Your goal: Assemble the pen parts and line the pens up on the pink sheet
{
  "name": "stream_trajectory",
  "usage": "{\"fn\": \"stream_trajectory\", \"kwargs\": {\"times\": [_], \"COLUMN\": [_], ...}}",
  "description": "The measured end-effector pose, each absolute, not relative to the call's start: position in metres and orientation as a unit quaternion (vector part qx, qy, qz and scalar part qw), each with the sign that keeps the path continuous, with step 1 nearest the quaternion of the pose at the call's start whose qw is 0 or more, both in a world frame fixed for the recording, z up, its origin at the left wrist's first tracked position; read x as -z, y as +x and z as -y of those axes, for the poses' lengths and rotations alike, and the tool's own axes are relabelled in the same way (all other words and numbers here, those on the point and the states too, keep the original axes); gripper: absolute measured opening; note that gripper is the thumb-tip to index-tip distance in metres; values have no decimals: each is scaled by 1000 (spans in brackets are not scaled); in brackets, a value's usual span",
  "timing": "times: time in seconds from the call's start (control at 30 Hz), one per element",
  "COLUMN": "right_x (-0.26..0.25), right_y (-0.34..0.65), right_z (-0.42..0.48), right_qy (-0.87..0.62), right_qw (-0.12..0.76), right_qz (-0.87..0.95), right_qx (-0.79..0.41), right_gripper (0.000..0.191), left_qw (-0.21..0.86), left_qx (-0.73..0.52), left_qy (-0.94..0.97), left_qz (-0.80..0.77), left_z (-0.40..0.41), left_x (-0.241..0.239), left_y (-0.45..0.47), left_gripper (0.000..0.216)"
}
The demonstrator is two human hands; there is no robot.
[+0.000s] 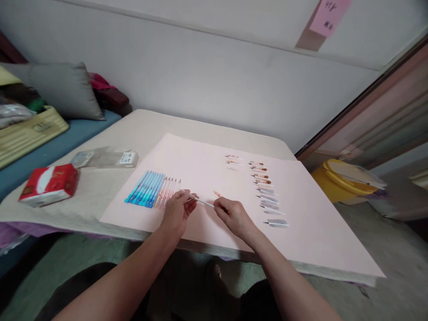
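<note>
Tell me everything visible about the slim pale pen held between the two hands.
The slim pale pen is a thin, straight stick, whitish to clear, plastic by its look. It lies nearly level over the pink sheet, tilted slightly down toward the right. The left hand pinches one end between its fingertips, and the right hand pinches the other. It sits right of the row of blue pens; whether it touches the sheet cannot be told.

The left hand (175,215) and right hand (234,217) were bare, and so were both forearms (129,271), uncovered all the way down to the bottom edge of the view. Dark clothing (87,277), black or close to it, covered the lap under the arms; its cut was unclear.
</note>
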State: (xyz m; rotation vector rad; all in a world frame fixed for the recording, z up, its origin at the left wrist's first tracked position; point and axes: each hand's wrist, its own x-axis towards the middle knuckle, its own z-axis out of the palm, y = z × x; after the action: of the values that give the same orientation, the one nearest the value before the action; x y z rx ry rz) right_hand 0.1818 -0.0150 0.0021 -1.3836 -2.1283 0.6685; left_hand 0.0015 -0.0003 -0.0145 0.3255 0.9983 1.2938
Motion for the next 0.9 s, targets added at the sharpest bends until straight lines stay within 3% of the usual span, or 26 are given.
{"fn": "stream_trajectory", "kwargs": {"times": [0.73, 0.9], "right_x": [16, 15], "right_y": [151, 157], "right_z": [22, 16], "right_qy": [-539, -533], "right_qw": [368, 351], "right_qz": [587, 593], "right_qx": [-479, -492], "right_gripper": [7, 12], "left_qw": [731, 730], "left_qx": [-512, -531], "left_qy": [193, 160], "left_qz": [-408, -399], "left_z": [15, 13], "left_x": [16, 21], "left_y": [12, 12], "left_gripper": [15, 12]}}
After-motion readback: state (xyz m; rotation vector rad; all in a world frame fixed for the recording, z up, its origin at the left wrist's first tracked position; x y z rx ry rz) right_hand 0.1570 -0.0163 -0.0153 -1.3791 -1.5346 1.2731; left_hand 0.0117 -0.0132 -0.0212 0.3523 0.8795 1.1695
